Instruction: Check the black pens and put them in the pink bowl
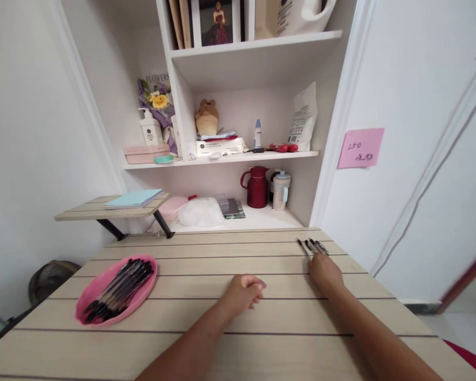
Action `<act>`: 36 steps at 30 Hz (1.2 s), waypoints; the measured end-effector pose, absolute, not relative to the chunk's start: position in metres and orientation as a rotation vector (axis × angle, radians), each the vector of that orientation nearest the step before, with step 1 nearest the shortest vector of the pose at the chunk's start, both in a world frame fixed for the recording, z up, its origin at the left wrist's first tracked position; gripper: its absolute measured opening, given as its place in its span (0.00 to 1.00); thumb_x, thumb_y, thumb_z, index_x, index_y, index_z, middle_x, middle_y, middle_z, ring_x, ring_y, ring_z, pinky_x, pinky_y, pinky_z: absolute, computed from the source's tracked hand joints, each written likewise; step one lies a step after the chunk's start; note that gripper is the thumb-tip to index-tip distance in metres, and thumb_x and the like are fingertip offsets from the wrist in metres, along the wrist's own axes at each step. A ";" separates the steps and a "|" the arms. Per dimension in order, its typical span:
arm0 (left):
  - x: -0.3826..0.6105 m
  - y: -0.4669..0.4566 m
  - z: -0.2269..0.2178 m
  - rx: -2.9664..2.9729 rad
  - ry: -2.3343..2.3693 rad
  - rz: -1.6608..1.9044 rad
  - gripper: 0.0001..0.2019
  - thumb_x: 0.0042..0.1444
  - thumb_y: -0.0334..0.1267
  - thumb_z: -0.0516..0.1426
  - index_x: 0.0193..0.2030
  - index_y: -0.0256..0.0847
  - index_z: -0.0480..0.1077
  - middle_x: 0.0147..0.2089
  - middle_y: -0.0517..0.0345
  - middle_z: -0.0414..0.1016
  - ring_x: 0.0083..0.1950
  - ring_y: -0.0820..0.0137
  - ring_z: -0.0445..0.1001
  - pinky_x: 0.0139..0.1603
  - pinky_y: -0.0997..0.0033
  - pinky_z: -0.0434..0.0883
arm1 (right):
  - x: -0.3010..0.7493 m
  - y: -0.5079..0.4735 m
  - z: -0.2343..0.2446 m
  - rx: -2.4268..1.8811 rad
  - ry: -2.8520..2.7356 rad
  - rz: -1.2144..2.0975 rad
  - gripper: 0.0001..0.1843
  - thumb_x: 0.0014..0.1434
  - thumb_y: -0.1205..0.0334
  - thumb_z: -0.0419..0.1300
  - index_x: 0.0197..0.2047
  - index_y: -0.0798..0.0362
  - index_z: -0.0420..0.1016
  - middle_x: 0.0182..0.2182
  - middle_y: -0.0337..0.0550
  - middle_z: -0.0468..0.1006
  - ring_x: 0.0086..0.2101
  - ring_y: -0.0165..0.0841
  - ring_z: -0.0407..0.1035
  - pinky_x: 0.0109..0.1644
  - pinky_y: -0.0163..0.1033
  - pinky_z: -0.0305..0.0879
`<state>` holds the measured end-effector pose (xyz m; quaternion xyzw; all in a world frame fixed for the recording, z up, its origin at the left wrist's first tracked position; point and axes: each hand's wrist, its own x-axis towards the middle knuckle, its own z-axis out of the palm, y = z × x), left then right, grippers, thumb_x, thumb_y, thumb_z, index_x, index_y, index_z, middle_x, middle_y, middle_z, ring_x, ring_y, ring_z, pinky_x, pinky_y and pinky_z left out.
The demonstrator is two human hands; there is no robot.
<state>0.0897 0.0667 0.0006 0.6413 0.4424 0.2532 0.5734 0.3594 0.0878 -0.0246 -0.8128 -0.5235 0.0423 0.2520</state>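
My right hand (326,271) is at the right side of the wooden table, its fingers pinched at the near end of a black pen (302,247). Several more pens (316,245) lie together just beyond those fingers, partly hidden by them. Near the table's middle, my left hand (244,292) is held with its fingers curled and thumb pressed in, and no object shows in it. To the left, a pink oval tray (150,286) holds a heap of dark-capped pens (121,288).
A small raised shelf (75,211) on black legs bears blue paper (133,198) at the back left. Behind the table, a white shelf unit (257,55) holds a red jug (257,188), a pale cup (281,190) and a plastic bag (200,212). A pink note (360,148) is on the right wall.
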 end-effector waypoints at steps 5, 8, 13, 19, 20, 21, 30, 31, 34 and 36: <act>0.146 0.077 -0.012 1.068 0.895 0.705 0.20 0.53 0.49 0.50 0.49 0.39 0.58 0.34 0.57 0.67 0.28 0.75 0.71 0.30 0.72 0.68 | 0.323 0.080 -0.024 -2.027 -1.527 0.288 0.12 0.52 0.60 0.49 0.27 0.54 0.72 0.26 0.46 0.76 0.31 0.36 0.70 0.34 0.36 0.60; 0.160 0.085 -0.016 0.972 0.839 0.713 0.20 0.52 0.52 0.50 0.47 0.41 0.57 0.35 0.58 0.66 0.25 0.77 0.70 0.28 0.71 0.69 | 0.297 0.066 -0.024 -1.790 -1.616 0.462 0.10 0.51 0.60 0.51 0.24 0.52 0.69 0.21 0.39 0.75 0.26 0.32 0.68 0.29 0.33 0.58; 0.160 0.090 -0.021 0.964 0.805 0.726 0.20 0.49 0.54 0.51 0.38 0.39 0.58 0.32 0.59 0.68 0.23 0.76 0.70 0.23 0.76 0.66 | 0.312 0.065 -0.011 -1.632 -1.731 0.506 0.08 0.50 0.58 0.53 0.24 0.52 0.67 0.22 0.38 0.73 0.25 0.31 0.66 0.28 0.33 0.56; 0.162 0.088 -0.027 1.163 0.789 0.784 0.21 0.48 0.57 0.50 0.36 0.39 0.58 0.24 0.62 0.67 0.17 0.76 0.67 0.14 0.81 0.57 | 0.388 0.107 -0.012 -2.244 -1.421 -0.013 0.10 0.53 0.63 0.52 0.40 0.55 0.64 0.34 0.51 0.74 0.35 0.38 0.68 0.33 0.36 0.55; 0.163 0.087 -0.029 1.199 0.785 0.777 0.21 0.49 0.57 0.49 0.36 0.39 0.58 0.24 0.62 0.67 0.16 0.77 0.66 0.13 0.82 0.55 | 0.393 0.112 -0.015 -2.277 -1.419 -0.015 0.11 0.53 0.63 0.52 0.41 0.56 0.63 0.35 0.52 0.73 0.36 0.38 0.68 0.34 0.37 0.55; 0.164 0.086 -0.030 1.227 0.782 0.766 0.21 0.49 0.57 0.49 0.35 0.39 0.58 0.23 0.62 0.67 0.15 0.77 0.66 0.13 0.82 0.54 | 0.396 0.116 -0.018 -2.290 -1.421 -0.006 0.11 0.54 0.64 0.52 0.42 0.56 0.63 0.35 0.53 0.73 0.36 0.39 0.68 0.34 0.37 0.55; 0.166 0.086 -0.033 1.289 0.790 0.717 0.18 0.51 0.54 0.47 0.35 0.39 0.59 0.22 0.62 0.66 0.16 0.78 0.65 0.14 0.81 0.54 | 0.393 0.120 -0.026 -2.225 -1.315 0.128 0.12 0.52 0.72 0.47 0.40 0.57 0.66 0.33 0.53 0.73 0.34 0.38 0.69 0.34 0.39 0.56; 0.166 0.086 -0.033 1.312 0.792 0.707 0.18 0.51 0.54 0.47 0.35 0.39 0.59 0.23 0.62 0.66 0.15 0.78 0.64 0.14 0.81 0.53 | 0.394 0.117 -0.025 -2.200 -1.291 0.152 0.13 0.52 0.72 0.48 0.40 0.57 0.67 0.32 0.53 0.74 0.34 0.39 0.69 0.34 0.39 0.56; 0.165 0.085 -0.032 1.441 0.802 0.661 0.17 0.54 0.51 0.44 0.36 0.38 0.60 0.23 0.63 0.66 0.14 0.80 0.60 0.15 0.80 0.51 | 0.389 0.104 -0.020 -2.105 -1.244 0.254 0.14 0.51 0.68 0.50 0.41 0.57 0.69 0.30 0.49 0.74 0.31 0.37 0.69 0.33 0.38 0.59; 0.163 0.083 -0.030 1.581 0.784 0.636 0.16 0.56 0.48 0.43 0.36 0.38 0.62 0.22 0.64 0.65 0.15 0.80 0.57 0.17 0.79 0.52 | 0.378 0.091 -0.012 -1.968 -1.212 0.395 0.14 0.52 0.63 0.51 0.40 0.56 0.71 0.26 0.44 0.74 0.27 0.33 0.68 0.29 0.36 0.60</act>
